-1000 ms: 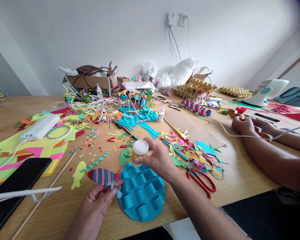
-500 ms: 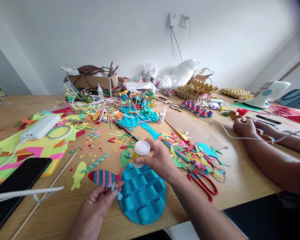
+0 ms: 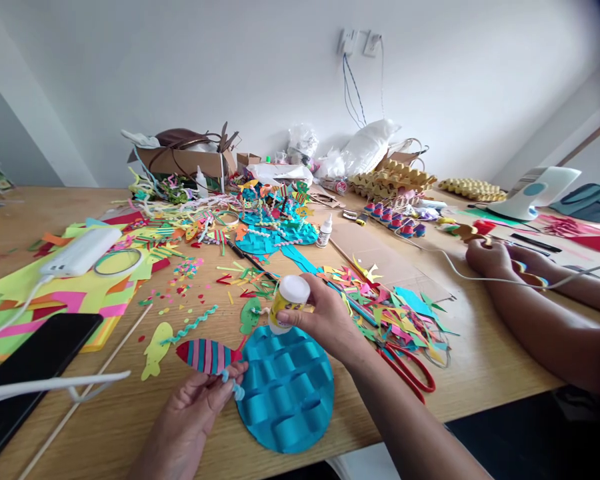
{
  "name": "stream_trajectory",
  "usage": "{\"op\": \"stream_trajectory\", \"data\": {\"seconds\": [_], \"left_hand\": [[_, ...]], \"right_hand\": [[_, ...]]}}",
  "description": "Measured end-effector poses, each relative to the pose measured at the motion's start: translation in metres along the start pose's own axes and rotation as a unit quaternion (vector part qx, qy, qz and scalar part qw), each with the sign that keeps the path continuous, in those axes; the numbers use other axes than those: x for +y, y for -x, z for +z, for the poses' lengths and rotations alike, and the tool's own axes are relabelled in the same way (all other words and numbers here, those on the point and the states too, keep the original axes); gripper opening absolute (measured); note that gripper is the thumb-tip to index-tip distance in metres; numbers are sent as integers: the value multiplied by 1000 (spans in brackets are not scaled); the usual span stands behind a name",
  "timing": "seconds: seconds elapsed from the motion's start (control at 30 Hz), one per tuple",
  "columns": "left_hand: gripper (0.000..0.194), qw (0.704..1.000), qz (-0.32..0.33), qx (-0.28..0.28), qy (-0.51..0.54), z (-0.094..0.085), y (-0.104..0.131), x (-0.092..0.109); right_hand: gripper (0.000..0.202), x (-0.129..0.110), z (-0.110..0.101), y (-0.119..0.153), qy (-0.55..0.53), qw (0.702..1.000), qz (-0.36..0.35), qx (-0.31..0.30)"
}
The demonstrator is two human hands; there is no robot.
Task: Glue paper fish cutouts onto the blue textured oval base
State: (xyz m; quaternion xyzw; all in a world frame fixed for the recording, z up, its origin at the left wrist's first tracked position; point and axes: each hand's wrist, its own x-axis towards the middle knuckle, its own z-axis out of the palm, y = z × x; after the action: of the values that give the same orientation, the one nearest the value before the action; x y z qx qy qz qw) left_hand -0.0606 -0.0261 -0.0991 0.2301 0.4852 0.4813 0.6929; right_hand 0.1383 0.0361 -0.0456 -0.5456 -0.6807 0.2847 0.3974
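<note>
My right hand is wrapped around a small white glue bottle with a yellow label and a white cap, tilted just above the far edge of a blue scalloped paper oval. With pinched fingers, my left hand grips a curly light blue pipe cleaner at the oval's left edge. A striped paper fish in red, pink and blue lies against these fingertips; whether it is joined to the pipe cleaner cannot be seen. Beyond it are a yellow paper fish and a green one.
Red-handled scissors and paper scraps lie to the right, near another person's arms. A black phone, wooden stick and white cable occupy the left. A blue craft model stands farther back.
My right hand has shifted slightly right with the glue bottle, which now leans so more of its label shows. My left hand stays in place.
</note>
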Motion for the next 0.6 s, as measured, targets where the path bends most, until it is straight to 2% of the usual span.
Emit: {"op": "stream_trajectory", "data": {"seconds": [0.2, 0.43, 0.5, 0.6], "left_hand": [[27, 1000, 11, -24, 11, -7, -5, -5], [14, 997, 31, -58, 33, -11, -4, -7], [13, 997, 54, -62, 13, -12, -1, -1], [19, 993, 75, -39, -87, -15, 3, 15]], "right_hand": [[34, 3, -3, 2, -62, 998, -6, 10], [35, 4, 0, 1, -45, 999, -9, -6], [37, 4, 1, 1, -40, 999, -8, -8], [38, 3, 2, 2, -19, 1000, -6, -5]]}}
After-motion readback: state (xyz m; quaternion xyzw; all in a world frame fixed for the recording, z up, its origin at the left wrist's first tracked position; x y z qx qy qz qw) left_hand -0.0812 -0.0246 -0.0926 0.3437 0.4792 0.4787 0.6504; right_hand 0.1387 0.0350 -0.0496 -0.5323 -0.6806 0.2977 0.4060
